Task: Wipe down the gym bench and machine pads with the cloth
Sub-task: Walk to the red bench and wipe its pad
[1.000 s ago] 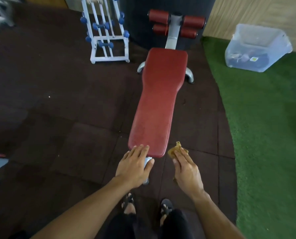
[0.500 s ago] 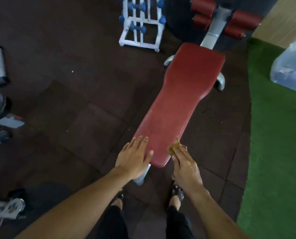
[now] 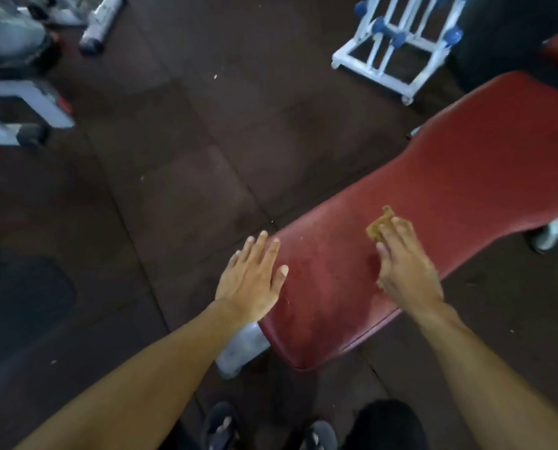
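Two hands on the red bench. Right hand lies flat w/ fingers straight, pressing a small tan cloth onto the pad near its far edge, approx mid-length; cloth pokes out past the fingertips, not bunched in a fist. Left hand is spread flat, holding nothing, fingers straight, resting at the pad's near-left edge w/ thumb on the red surface. Pad runs diagonally up to the right; pale specks on it btwn the hands. White metal leg shows under the near end. Dark floor tiles around. White rack w/ blue knobs top right, well apart from bench. Sandalled feet at bottom.
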The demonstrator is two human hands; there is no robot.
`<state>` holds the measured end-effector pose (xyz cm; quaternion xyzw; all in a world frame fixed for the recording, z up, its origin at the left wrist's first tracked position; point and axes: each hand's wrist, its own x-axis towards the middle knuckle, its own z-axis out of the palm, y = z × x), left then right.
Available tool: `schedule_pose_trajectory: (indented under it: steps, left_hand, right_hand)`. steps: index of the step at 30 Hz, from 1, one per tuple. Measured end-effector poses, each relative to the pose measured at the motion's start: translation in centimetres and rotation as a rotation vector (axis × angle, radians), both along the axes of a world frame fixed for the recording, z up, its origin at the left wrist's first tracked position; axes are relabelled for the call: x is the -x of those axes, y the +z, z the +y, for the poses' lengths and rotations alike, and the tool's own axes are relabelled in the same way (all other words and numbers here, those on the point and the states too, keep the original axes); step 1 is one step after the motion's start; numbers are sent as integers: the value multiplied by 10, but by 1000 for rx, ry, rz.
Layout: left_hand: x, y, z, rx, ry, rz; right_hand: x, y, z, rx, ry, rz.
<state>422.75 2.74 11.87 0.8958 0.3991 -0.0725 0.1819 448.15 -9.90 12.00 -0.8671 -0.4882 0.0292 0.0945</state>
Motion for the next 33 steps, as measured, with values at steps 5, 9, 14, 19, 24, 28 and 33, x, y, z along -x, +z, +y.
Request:
schedule_pose_trajectory:
  steps: [5, 9, 14, 19, 24, 28, 33]
  left_hand:
    - [2, -99, 4, -103, -2, -89]
    - [1, -120, 3, -200, 49, -265]
    - [0, -118, 5, -182, 50, -297]
    - [-1, -117, 3, -178, 64, -299]
    - [0, -118, 3, -177, 53, -286]
    - [0, -115, 5, -179, 44, -233]
    - [-13, -114, 1, -181, 124, -235]
  right_hand:
    - [-24, -54, 15, -21, -43, -50]
    - [-50, -59, 53, -17, 31, -88]
    - [-28, -61, 125, -18, 233, -107]
    - [53, -69, 100, 41, 525, -113]
    - [43, -61, 23, 122, 544, -117]
    - [-27, -48, 24, 80, 248, -151]
    - [-63, -52, 88, 45, 102, -138]
